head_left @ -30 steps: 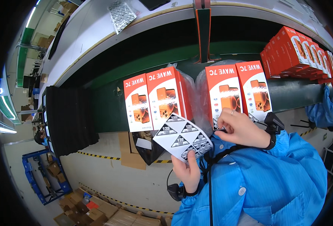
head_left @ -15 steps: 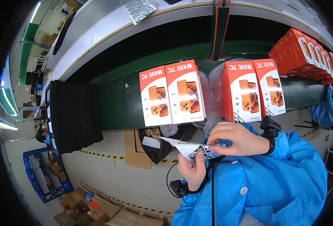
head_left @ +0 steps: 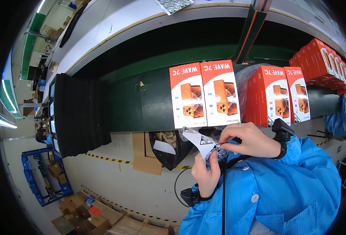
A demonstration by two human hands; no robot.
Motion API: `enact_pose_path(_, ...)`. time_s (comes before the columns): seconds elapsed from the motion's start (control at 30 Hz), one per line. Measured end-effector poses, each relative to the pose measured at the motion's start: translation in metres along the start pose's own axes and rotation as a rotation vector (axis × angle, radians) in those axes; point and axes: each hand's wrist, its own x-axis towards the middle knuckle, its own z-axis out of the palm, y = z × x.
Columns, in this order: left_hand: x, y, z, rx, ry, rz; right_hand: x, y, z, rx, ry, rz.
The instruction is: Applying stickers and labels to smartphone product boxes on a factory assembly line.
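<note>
Green conveyor belt carries red-and-white boxes. Just below it, the left hand grips a black-and-white label sheet while the right hand pinches its edge — likely to tear or crease if pulled unevenly.

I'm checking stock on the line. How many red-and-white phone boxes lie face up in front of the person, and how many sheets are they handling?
Red-and-white phone boxes lying face up: 4, two side by side and two more to their right
Black-and-white sticker sheet, held by left hand and right hand: 1
Total: 5
</note>
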Motion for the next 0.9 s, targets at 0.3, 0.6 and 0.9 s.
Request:
enact_pose_path(0.3, 0.021, -0.008, -0.004, 0.070, 0.071, -0.091, 0.028, -0.004, 0.006, -0.125, 0.004, -0.077)
enact_pose_path(0.6, 0.033, -0.026, -0.019, -0.013, 0.188, -0.225, 0.052, 0.014, -0.011, -0.199, 0.051, 0.141)
enact_pose_path(0.9, 0.038, -0.030, -0.018, 0.000, 0.174, -0.155, 0.056, 0.020, -0.007, -0.263, 0.058, 0.125)
